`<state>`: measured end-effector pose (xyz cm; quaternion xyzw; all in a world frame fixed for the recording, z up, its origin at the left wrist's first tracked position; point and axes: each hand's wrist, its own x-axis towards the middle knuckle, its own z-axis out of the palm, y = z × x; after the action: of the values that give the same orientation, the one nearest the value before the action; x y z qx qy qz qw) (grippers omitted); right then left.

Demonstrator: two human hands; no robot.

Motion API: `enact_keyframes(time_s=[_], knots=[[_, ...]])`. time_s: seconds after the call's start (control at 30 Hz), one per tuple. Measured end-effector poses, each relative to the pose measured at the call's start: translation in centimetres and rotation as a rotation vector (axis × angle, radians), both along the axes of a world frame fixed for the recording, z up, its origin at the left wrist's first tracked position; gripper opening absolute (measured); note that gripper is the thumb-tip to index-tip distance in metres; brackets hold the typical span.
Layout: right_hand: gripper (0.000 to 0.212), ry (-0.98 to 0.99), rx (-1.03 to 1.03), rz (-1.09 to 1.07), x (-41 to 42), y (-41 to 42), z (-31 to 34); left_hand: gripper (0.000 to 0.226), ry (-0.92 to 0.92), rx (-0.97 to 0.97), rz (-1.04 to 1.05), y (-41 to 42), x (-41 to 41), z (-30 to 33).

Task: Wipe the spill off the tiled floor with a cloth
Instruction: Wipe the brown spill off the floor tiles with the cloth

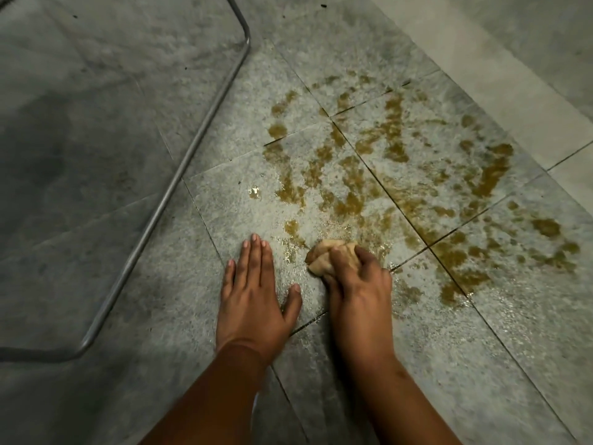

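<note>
A brownish-yellow spill lies smeared in streaks and blotches over several grey floor tiles, mostly to the right of centre. My right hand grips a bunched beige cloth and holds it down on the wet near edge of the spill. My left hand lies flat on the tile just left of the cloth, fingers straight and pointing away from me. A thin wet sheen covers the tile between and around both hands.
A bent metal tube frame runs diagonally across the floor on the left, curving at the top and at the lower left. A paler strip of floor crosses the upper right corner. The left side lies in shadow.
</note>
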<state>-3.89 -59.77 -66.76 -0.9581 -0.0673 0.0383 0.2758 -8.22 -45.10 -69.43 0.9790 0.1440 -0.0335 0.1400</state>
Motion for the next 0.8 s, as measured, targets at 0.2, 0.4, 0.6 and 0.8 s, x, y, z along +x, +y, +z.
enact_keyframes(time_s=[0.2,0.4,0.6,0.8], knots=[[0.043,-0.054,-0.073,-0.001,5.4,3.1,-0.2,0.072,-0.021,0.001,0.023,0.0,0.1,0.0],[0.044,0.027,-0.034,-0.03,1.0,0.6,0.3,0.069,-0.018,0.003,0.021,0.1,0.1,-0.1],[0.045,0.013,-0.046,-0.088,0.6,1.1,-0.5,0.07,-0.006,0.005,0.016,0.1,0.0,-0.1],[0.042,-0.035,-0.098,-0.058,6.7,3.7,-0.6,0.07,0.005,0.013,0.02,0.0,0.1,0.0]])
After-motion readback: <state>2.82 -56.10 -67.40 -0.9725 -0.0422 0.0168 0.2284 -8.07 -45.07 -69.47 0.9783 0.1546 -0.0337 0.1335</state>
